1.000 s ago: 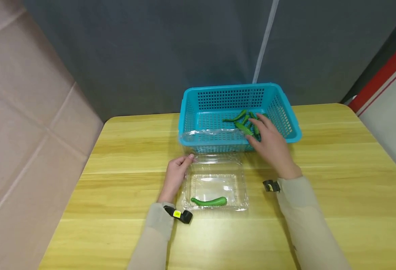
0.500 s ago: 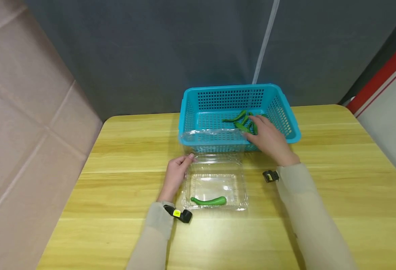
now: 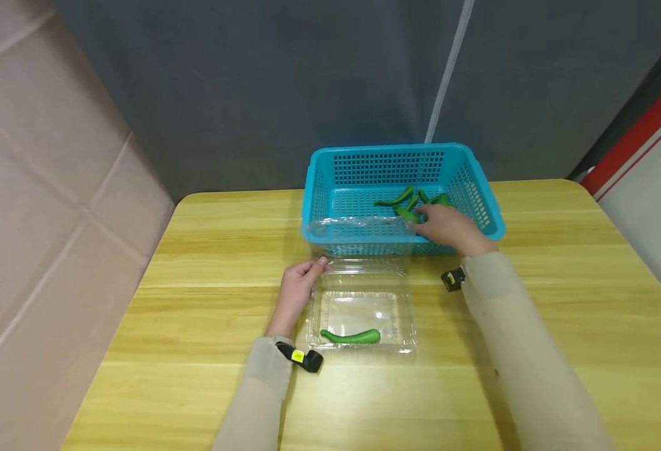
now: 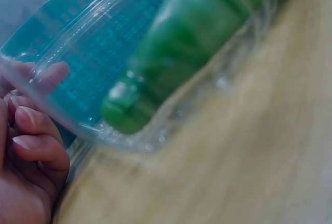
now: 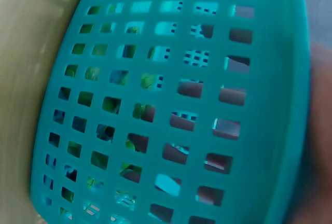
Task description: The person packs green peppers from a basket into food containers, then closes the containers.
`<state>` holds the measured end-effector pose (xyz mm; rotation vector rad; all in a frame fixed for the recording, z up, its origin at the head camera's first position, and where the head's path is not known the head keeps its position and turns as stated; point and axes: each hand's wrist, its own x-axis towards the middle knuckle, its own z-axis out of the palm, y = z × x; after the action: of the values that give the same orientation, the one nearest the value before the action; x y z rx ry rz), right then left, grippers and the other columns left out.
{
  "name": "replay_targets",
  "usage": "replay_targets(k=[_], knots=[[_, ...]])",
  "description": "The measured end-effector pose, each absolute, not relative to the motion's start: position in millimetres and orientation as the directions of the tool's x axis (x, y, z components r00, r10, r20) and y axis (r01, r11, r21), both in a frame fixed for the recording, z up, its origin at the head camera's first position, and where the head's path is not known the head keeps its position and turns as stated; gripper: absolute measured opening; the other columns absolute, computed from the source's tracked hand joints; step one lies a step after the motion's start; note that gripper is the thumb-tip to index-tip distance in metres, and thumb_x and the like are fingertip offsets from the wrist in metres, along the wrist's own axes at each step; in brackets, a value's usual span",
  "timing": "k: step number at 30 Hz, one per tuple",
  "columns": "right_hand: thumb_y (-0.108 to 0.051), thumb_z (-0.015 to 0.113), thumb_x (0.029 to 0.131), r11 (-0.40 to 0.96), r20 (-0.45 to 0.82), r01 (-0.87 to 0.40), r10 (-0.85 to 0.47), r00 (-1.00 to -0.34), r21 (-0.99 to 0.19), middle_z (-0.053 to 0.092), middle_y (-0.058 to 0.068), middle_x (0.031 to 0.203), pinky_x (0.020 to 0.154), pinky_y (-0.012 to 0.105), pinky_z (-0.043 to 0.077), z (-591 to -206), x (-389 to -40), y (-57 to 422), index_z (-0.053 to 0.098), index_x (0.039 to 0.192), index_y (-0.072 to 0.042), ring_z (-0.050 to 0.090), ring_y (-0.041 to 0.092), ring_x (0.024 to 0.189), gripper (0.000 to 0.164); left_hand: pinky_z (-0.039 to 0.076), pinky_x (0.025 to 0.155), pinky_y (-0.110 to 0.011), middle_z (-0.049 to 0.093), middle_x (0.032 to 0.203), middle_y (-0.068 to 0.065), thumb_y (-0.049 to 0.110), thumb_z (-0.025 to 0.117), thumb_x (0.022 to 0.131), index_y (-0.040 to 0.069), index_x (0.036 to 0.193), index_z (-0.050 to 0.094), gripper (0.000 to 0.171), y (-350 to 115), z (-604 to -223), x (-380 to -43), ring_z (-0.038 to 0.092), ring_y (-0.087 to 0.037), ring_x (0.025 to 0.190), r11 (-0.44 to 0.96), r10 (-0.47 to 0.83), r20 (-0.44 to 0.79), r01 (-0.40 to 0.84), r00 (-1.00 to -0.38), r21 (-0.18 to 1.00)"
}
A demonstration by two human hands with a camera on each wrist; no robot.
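Observation:
My left hand (image 3: 295, 291) pinches the left edge of a clear plastic clamshell container (image 3: 404, 307), near its hinge. In the left wrist view several curled fingers (image 4: 41, 146) lie at its wall. Inside the container a curved green chili pepper (image 3: 350, 337) lies along the near side. My right hand (image 3: 449, 227) reaches over the near rim of a blue basket (image 3: 319, 181), its thumb and fingers closed around a green chili pepper that they mostly hide. More green chili peppers (image 3: 396, 198) lie beside it. Through the basket holes the right wrist view shows green pieces and fingers.
The container's raised lid (image 3: 358, 232) leans over the basket's near rim. Both stand on a wooden table (image 3: 206, 263). A dark grey curtain (image 3: 285, 94) hangs behind the table, and a tiled wall (image 3: 54, 219) rises at the left.
My right hand has moved lower into the basket, and its spread fingers have closed at the peppers. My left hand keeps its hold on the container.

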<state>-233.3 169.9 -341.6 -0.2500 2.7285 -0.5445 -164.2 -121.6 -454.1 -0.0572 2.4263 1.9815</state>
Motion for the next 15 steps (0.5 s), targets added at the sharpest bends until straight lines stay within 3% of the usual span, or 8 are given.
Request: replay_targets(k=[6, 15], knots=[[-0.042, 0.046, 0.090, 0.915, -0.374, -0.121, -0.274, -0.886, -0.386, 0.033, 0.023, 0.136, 0.090, 0.059, 0.032, -343.7, -243.1, 169.3, 0.037, 0.134, -0.005, 0.034, 0.045, 0.117, 0.058, 0.033, 0.035, -0.023, 0.066, 0.085, -0.004, 0.058, 0.056, 0.077, 0.011, 0.082, 0.069, 0.049, -122.2, -450.9, -162.9, 0.037, -0.009, 0.040, 0.203, -0.017, -0.051, -0.054, -0.999, 0.978], [-0.021, 0.051, 0.089, 0.926, -0.376, -0.122, -0.262, -0.889, -0.358, 0.039, 0.020, 0.133, 0.080, 0.052, 0.040, -343.2, -251.6, 166.4, 0.041, 0.131, -0.002, 0.043, 0.038, 0.110, 0.047, 0.032, 0.035, -0.022, 0.064, 0.084, -0.016, 0.036, 0.055, 0.088, -0.002, 0.086, 0.066, 0.040, -117.9, -426.1, -152.2, 0.035, -0.006, 0.039, 0.193, 0.003, -0.050, -0.048, -0.999, 0.980]])
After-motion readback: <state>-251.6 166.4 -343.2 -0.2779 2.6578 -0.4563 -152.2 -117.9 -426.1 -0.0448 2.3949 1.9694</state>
